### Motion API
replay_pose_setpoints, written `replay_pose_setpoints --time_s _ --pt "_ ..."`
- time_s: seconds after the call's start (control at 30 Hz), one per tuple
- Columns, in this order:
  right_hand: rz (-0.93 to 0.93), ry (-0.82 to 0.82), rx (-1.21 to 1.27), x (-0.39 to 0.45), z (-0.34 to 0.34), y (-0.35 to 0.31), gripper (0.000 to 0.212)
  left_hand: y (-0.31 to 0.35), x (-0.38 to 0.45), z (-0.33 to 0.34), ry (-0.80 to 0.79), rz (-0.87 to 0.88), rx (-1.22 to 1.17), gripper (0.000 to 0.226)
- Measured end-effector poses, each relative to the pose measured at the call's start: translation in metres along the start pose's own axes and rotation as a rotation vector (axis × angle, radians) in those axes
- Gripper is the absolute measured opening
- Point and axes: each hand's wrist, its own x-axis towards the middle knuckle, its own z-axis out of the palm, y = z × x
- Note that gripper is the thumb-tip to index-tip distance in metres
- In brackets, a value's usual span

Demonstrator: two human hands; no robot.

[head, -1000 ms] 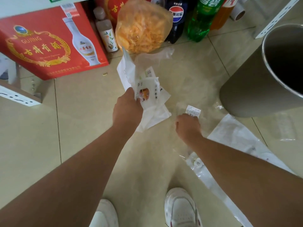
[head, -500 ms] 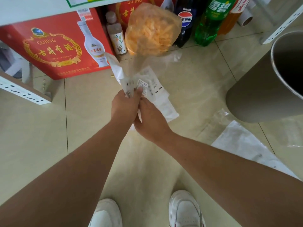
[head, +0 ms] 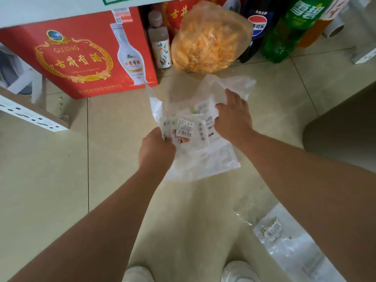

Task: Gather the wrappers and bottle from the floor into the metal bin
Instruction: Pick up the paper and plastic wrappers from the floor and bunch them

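My left hand [head: 156,148] is closed on the lower left corner of a bundle of white and clear wrappers [head: 195,143], held above the floor. A barcode label faces up on the bundle. My right hand [head: 234,117] lies on the bundle's right side, its fingers curled into the clear plastic at the top. The metal bin [head: 343,123] shows only as a dull wall at the right edge. Another clear and white wrapper [head: 289,247] lies on the tiles at lower right, beside my right forearm. A small bottle [head: 160,41] stands upright between the red box and the snack bag.
A red liquor box [head: 81,55] and a bag of orange snacks [head: 209,37] stand against the shelf, with cola [head: 256,25] and green soda bottles [head: 293,29] behind. A white shelf foot [head: 32,117] juts out at left. My white shoes [head: 240,271] are at the bottom edge.
My right hand left the floor with a small labelled wrapper, joined it to the bundle in my left hand, then shifted to the bundle's right side. The bin slid mostly out of view.
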Motion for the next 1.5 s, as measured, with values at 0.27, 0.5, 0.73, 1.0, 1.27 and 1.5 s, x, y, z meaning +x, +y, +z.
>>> replay_pose_setpoints --time_s 0.27,0.5,0.73,1.0,1.27,1.5 --pt "0.196 -0.249 -0.028 0.052 0.007 0.032 0.058 -0.007 0.014 0.012 -0.01 0.026 -0.012 0.013" --pt "0.038 0.167 0.242 0.013 0.013 0.031 0.021 0.006 0.008 0.015 0.0 0.011 -0.039 0.013" --pt "-0.214 0.255 0.607 -0.072 -0.007 -0.024 0.034 0.026 -0.024 0.014 -0.022 -0.045 -0.167 0.016" --pt "-0.29 0.142 0.847 -0.152 -0.027 -0.054 0.065 0.053 -0.062 0.003 -0.085 -0.197 -0.538 0.026" --pt "-0.282 0.037 0.893 -0.157 -0.025 -0.037 0.068 0.057 -0.064 0.025 -0.029 -0.1 -0.388 0.018" --pt "-0.171 0.066 0.643 -0.184 -0.004 0.016 0.067 0.057 -0.073 0.05 -0.006 -0.047 -0.254 0.017"
